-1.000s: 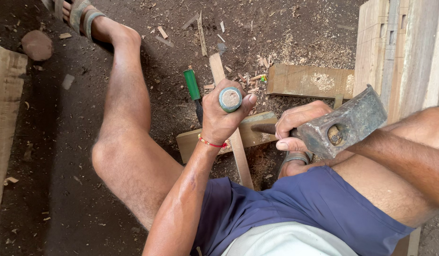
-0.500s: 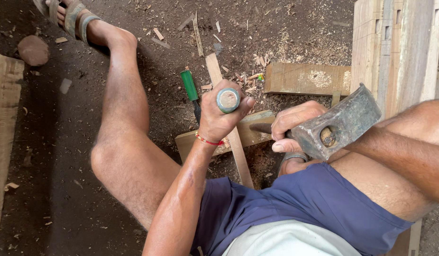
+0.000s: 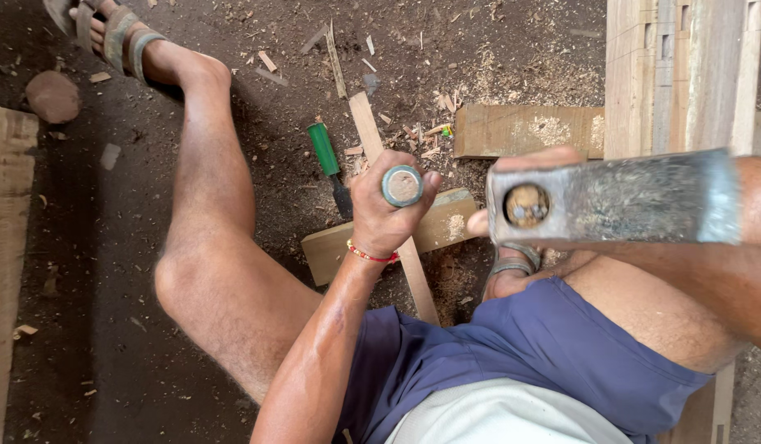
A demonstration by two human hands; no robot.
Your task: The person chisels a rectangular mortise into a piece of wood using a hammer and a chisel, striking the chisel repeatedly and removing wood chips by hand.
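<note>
My left hand (image 3: 386, 210) grips a chisel upright; its round green-rimmed handle end (image 3: 402, 185) faces the camera. The chisel stands over a thin wooden strip (image 3: 382, 177) that lies across a flat wooden block (image 3: 434, 234) on the dirt floor. My right hand (image 3: 520, 168), mostly hidden, holds a metal hammer head (image 3: 611, 197) raised close to the camera, to the right of the chisel. I sit on the ground in blue shorts, with my left leg stretched out.
A second chisel with a green handle (image 3: 325, 152) lies on the ground beside the strip. A wooden plank (image 3: 528, 130) lies behind, stacked timber (image 3: 684, 74) stands at right, a board (image 3: 6, 247) at left. Wood chips and a stone (image 3: 52, 94) litter the dirt.
The hammer has risen toward the camera and now looks much larger. My left hand keeps the chisel in place on the strip.
</note>
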